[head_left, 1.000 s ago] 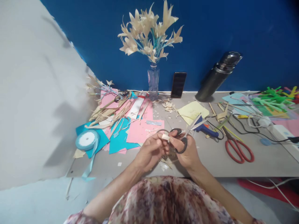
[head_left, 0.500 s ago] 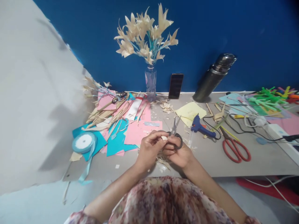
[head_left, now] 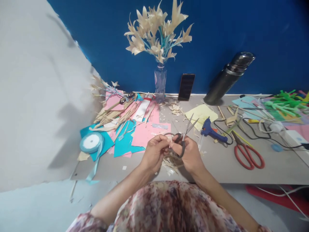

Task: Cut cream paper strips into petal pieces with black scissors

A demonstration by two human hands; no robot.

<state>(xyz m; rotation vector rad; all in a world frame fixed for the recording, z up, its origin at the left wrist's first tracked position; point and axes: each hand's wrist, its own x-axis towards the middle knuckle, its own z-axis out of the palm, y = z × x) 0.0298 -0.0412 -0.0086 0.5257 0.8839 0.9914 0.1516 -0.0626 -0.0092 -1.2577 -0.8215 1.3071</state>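
Note:
My left hand (head_left: 154, 153) is closed, with thumb and fingertips pinching a small pale piece (head_left: 170, 138) that looks like dried husk; most of it is hidden by the fingers. My right hand (head_left: 190, 154) keeps a small pair of black-handled scissors (head_left: 189, 127) hooked on its fingers, the parted blades pointing up and away from me. The right thumb and fingertips meet the left ones at the pale piece. Below the hands lies a heap of pale husk scraps (head_left: 172, 161) on the grey table (head_left: 214, 172).
On the left are a ribbon spool (head_left: 90, 142), teal sheets (head_left: 124, 145), pink sheets (head_left: 140, 138) and dried husks (head_left: 106, 116). Behind stand husk flowers in a bottle (head_left: 160, 83), a phone (head_left: 186, 87) and a flask (head_left: 227, 80). A blue glue gun (head_left: 212, 132) and red-handled scissors (head_left: 248, 156) lie right.
The scissors have turned in my right hand, their blades now leaning right and wider apart. My right thumb has come over the pale piece, which shows less. The view has shifted slightly.

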